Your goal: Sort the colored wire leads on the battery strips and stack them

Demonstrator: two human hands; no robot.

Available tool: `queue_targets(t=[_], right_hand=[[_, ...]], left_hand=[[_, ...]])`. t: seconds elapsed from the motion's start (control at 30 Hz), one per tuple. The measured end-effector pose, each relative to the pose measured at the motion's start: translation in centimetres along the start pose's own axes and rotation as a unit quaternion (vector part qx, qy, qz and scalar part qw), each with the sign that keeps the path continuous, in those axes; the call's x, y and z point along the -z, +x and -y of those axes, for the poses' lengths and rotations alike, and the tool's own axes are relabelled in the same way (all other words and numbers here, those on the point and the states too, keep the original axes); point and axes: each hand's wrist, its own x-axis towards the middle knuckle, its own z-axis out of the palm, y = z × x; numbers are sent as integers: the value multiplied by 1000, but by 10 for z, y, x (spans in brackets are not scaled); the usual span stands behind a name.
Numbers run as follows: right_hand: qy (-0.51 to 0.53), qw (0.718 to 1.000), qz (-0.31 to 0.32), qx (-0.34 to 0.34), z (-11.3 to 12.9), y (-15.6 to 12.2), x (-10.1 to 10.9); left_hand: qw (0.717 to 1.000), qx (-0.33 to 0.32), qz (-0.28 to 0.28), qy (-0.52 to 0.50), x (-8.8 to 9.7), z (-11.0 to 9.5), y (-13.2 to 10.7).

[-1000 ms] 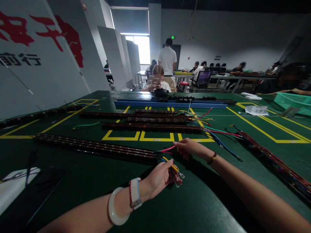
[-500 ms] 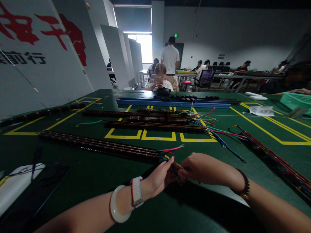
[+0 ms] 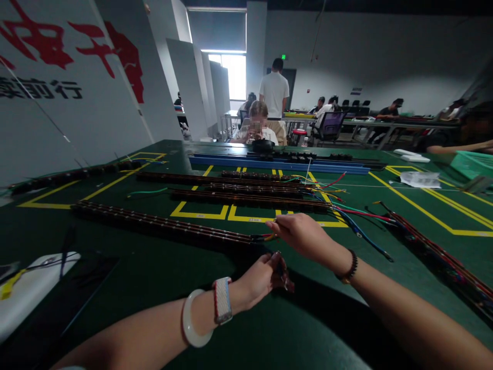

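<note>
My left hand (image 3: 263, 278) is closed on a small bunch of wire ends with metal lugs (image 3: 284, 277), just in front of the right end of the nearest long dark strip (image 3: 162, 226). My right hand (image 3: 304, 234) is closed in a pinch on a wire (image 3: 269, 237) that comes out of that strip's end, a little above and to the right of the left hand. A white bangle and a striped band sit on my left wrist, a dark bead bracelet on my right.
More long dark strips (image 3: 246, 198) with coloured wires (image 3: 358, 216) lie across the green mat (image 3: 308, 329) with yellow lines. A blue rail (image 3: 277, 164) lies at the far edge. A wire harness (image 3: 442, 257) runs along the right. A white tray (image 3: 26, 293) sits at left. A seated person (image 3: 257, 126) faces me; others work behind.
My right hand left the bunch in my left hand and moved up to pinch a wire at the strip's end. The left hand lowered a little, still closed.
</note>
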Motion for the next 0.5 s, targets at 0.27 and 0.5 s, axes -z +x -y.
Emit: queue_targets(t=[0.27, 0.5], right_hand=[[-143, 976, 50, 159, 63, 57, -22], [-63, 990, 13, 128, 38, 43, -15]], left_hand=[[998, -50, 30, 1, -4, -6, -15], [999, -11, 24, -20, -2, -7, -7]])
